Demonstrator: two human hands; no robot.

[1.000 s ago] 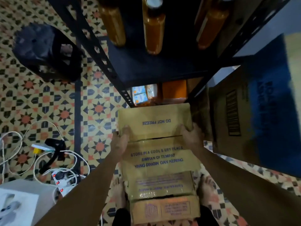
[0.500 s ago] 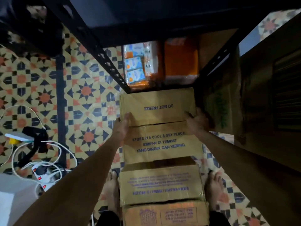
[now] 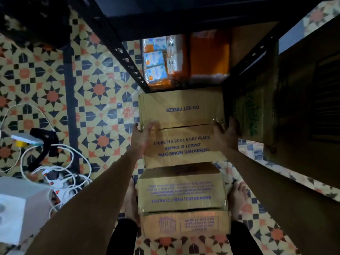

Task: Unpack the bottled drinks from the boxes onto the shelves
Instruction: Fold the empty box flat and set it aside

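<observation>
Evidently early in the job: clamping the top carton [image 3: 181, 115] between both hands, left hand [image 3: 144, 138] laid against its near-left edge with fingers straight, though blurred, and right hand [image 3: 225, 135] pressed to the right edge with thumb up on the lid. Cannot tell how the right fingers lie, hidden down the far side of the cardboard.

Looks unopened, going by the closed flaps and the seam running across the lid; no sight of any bottled drinks, presumably inside. Sits uppermost over a second carton [image 3: 182, 190] and a third carton [image 3: 185, 227], between the bare feet on the patterned floor [image 3: 99, 89], just in front of the black shelf rack [image 3: 128, 57]. Cannot tell whether resting on the stack or raised off it.

Next, probably: shifting this carton somewhere handy and breaking that seam to reach the bottles. Calls for an even squeeze from both sides and a level carry, given a likely heavy, liquid load. Worth minding the large side box [image 3: 255, 111] close against the right hand, and the white cables [image 3: 55, 173] lying well off to the left. Bottom tier already filled with wrapped packs [image 3: 156, 57], so likely aiming higher.
</observation>
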